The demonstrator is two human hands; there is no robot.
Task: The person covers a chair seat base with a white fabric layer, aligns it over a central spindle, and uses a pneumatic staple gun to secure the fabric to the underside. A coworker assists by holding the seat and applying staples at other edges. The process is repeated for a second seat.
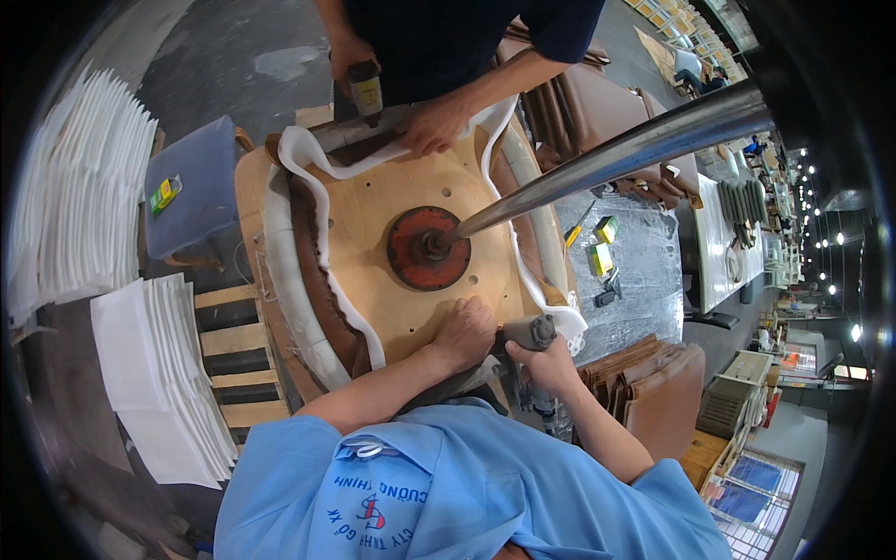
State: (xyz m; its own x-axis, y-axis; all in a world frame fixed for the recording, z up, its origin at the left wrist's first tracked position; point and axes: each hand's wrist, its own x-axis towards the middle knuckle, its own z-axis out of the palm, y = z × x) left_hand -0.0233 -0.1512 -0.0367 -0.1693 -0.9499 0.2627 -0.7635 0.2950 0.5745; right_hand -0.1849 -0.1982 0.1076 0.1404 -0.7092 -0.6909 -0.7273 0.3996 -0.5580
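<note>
A wooden seat panel (pixel 359 219) lies in front of me, with brown cover material (pixel 313 252) and white padding (pixel 324 289) folded up around its edges. A round red clamp disc (pixel 411 261) presses on its middle, at the end of a slanting metal rod (pixel 616 154). My left hand (pixel 467 331) is closed at the panel's near edge; what its fingers grip is hidden. Just right of it, my right hand (pixel 551 364) holds a grey staple gun (pixel 530 332) at the near right edge of the panel.
Across the panel, a co-worker's hand (pixel 350 56) holds another staple gun (pixel 366 91); their other hand (pixel 437 126) presses the far edge. White sheets (pixel 159 364) are stacked left. Brown covers (pixel 653 383) lie right, by a plastic-covered table (pixel 639 280) with small boxes (pixel 602 257).
</note>
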